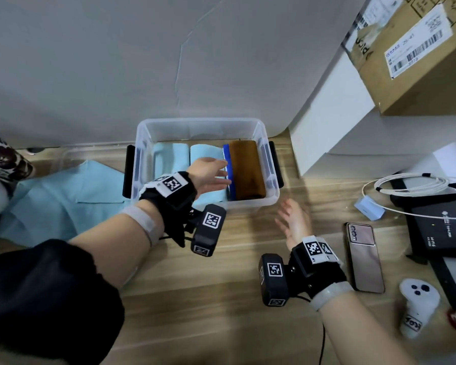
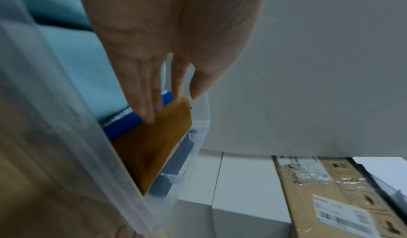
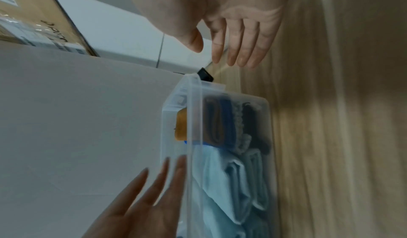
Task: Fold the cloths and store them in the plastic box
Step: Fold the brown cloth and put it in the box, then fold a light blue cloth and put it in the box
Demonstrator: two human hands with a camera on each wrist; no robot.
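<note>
Wooden table [image 1: 221, 299]: left hand [image 1: 208, 175] grip released over plastic box [image 1: 271, 198]; right hand [image 1: 295, 222] grip released beside it.

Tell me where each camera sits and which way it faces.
Head: looks down at the plastic box on the table; both forearms show.
Left wrist: looks along the left hand, over the brown cloth.
Right wrist: looks along the right hand at the box's side.
All three share the box and brown cloth.
</note>
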